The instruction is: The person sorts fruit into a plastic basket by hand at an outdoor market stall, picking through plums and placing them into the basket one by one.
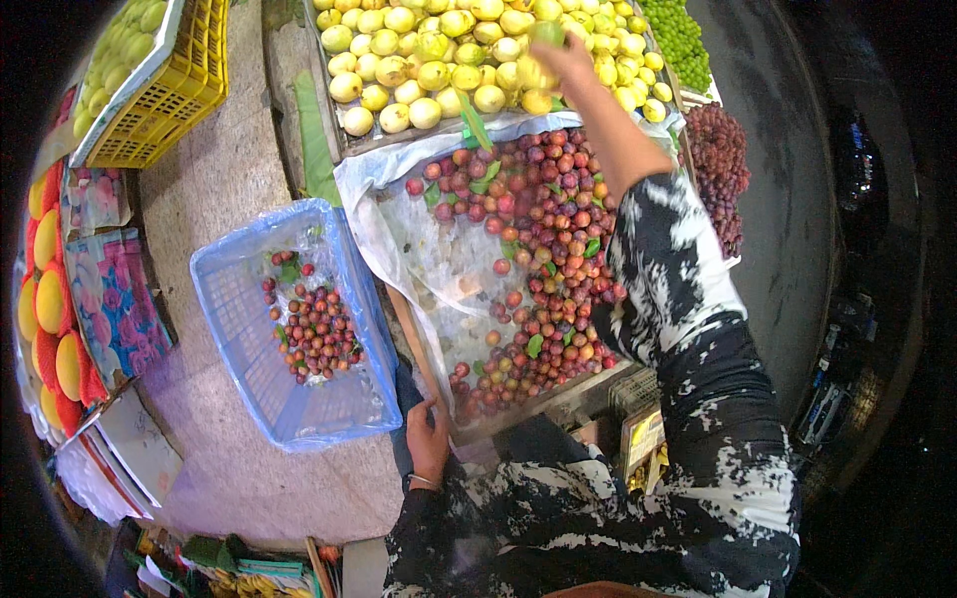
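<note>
My right hand (pixel 572 71) reaches over a tray of yellow round fruit (pixel 434 75) at the top. It is blurred, its fingers closed around a yellow-green fruit (pixel 547 34); another blurred yellow fruit (pixel 535 73) is right by the palm. My left hand (pixel 428 441) is low in the picture, beside the near corner of a wooden tray edge (pixel 410 329); whether it grips the wood is unclear. Plums (pixel 568 217) with some green leaves lie on white cloth (pixel 419 247) in that tray, mostly along its right and near sides.
A blue plastic crate (pixel 232 336), lined with clear film, holds more plums on the left. A yellow crate (pixel 179 90) stands at upper left, near yellow oval fruit (pixel 48 299) in red netting. Red grapes (pixel 718 172) and green grapes (pixel 677 41) border the dark road (pixel 777 187).
</note>
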The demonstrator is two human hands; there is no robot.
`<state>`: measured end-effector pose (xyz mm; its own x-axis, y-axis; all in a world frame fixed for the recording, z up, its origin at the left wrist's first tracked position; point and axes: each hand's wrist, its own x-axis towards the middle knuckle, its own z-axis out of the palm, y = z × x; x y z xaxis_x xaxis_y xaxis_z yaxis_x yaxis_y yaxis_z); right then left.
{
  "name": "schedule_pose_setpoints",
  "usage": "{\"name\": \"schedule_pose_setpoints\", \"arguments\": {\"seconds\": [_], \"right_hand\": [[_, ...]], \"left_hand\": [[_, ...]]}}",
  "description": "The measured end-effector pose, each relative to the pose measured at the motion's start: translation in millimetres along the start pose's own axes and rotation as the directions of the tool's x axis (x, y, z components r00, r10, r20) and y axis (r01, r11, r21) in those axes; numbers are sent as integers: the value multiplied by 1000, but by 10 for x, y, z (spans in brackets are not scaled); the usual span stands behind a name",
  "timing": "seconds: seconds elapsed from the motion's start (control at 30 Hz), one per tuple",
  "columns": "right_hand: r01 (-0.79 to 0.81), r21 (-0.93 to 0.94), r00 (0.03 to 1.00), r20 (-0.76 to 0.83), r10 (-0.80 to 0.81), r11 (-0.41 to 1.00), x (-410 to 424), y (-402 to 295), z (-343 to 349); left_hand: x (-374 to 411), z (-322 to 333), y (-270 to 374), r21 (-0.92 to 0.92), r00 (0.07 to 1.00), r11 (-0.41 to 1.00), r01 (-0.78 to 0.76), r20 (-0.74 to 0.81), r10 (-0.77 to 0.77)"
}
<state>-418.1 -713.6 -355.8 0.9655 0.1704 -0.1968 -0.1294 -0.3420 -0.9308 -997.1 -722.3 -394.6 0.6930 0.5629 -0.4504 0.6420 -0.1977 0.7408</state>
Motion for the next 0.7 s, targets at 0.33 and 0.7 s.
{"name": "schedule_pose_setpoints", "arguments": {"seconds": [0.33, 0.7], "right_hand": [[210, -392, 961, -85, -263, 896, -329, 552, -475], [153, -840, 983, 77, -164, 521, -2598, 1602, -1193]], "left_hand": [[-23, 290, -66, -129, 990, 984, 119, 92, -108], [412, 757, -80, -42, 947, 998, 49, 319, -33]]}}
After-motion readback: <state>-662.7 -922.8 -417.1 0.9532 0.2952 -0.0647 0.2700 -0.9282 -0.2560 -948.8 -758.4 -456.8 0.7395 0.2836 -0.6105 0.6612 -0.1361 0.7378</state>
